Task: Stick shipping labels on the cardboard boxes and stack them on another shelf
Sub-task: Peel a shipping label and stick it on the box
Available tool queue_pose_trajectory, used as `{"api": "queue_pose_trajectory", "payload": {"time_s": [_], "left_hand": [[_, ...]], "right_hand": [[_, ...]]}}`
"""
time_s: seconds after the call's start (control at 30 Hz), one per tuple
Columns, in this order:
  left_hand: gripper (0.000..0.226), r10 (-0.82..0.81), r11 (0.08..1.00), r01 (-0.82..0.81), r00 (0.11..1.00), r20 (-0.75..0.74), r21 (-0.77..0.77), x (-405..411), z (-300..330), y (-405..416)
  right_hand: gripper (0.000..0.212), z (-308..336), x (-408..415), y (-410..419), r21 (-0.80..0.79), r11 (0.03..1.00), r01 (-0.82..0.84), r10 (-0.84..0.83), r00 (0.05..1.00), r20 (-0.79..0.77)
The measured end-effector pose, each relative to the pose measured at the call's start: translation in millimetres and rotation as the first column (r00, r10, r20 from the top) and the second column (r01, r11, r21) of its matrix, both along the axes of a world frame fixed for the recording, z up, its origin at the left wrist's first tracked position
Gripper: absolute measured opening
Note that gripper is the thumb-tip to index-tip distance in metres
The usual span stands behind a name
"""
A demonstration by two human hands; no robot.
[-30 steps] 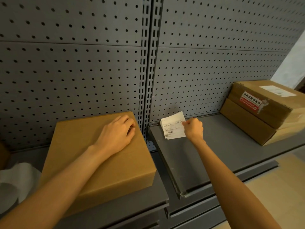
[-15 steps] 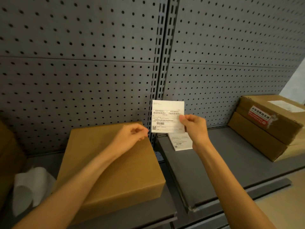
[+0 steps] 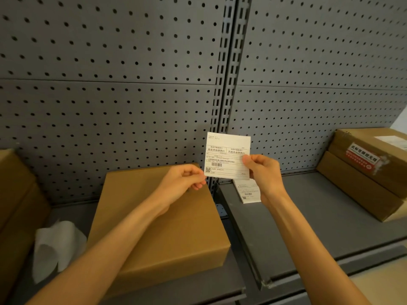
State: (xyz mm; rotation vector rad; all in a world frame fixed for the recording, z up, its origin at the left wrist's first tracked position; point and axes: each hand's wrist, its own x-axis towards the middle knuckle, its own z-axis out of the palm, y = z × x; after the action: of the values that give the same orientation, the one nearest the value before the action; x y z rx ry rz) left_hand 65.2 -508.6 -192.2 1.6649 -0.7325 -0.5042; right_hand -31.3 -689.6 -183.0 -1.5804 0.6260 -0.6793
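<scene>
Far left: part of one brown box [image 3: 15,194] at the frame edge, then one heap of white backing paper [image 3: 57,245] on the left shelf [image 3: 198,289]. Next, one plain cardboard box [image 3: 158,227], top bare, no label stuck yet. A second ago pressed flat on that box, left hand [image 3: 182,181] now lifted off it and brought to the lower left corner of the shipping label [image 3: 228,155], fingers curled and pinching there. Label likewise raised: a second ago low by the shelf stack, now upright in the air before the pegboard [image 3: 110,95], just above the box's far right corner. Right hand [image 3: 264,172] gripping its right edge between thumb and fingers. Probably about to peel the backing, sticking to come after. Below the right hand, one small stack of spare labels [image 3: 247,192] lying on the right shelf [image 3: 330,227]. Far right: two stacked boxes [image 3: 363,172], the top one already bearing a white label and red-printed tape.
</scene>
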Motion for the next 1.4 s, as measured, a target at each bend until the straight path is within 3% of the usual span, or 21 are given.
{"api": "queue_pose_trajectory", "payload": {"time_s": [0.7, 0.8, 1.0, 1.17, 1.4], "left_hand": [[0.010, 0.037, 0.999, -0.036, 0.999, 0.023, -0.017, 0, 2, -1], [0.010, 0.042, 0.999, -0.041, 0.999, 0.028, -0.028, 0, 3, -1], [0.011, 0.056, 0.998, -0.055, 0.997, 0.049, -0.026, 1, 1, 0], [0.013, 0.065, 0.998, -0.062, 0.994, 0.089, -0.031, 1, -1, -2], [0.009, 0.036, 0.999, -0.032, 0.987, 0.158, -0.031, 1, -3, -3]], "right_hand": [[0.017, -13, 12, -1, -0.057, 0.998, 0.022, -0.026, 0.997, -0.077], [0.013, -17, 13, -2, -0.155, 0.987, 0.026, -0.051, 0.986, -0.160], [0.037, -23, 10, 2, -0.417, 0.908, 0.040, -0.157, 0.956, -0.249], [0.017, -8, 9, 23, -0.458, 0.885, -0.081, 0.025, 0.992, -0.126], [0.005, -5, 8, 51, -0.474, 0.837, -0.274, 0.245, 0.962, -0.123]]}}
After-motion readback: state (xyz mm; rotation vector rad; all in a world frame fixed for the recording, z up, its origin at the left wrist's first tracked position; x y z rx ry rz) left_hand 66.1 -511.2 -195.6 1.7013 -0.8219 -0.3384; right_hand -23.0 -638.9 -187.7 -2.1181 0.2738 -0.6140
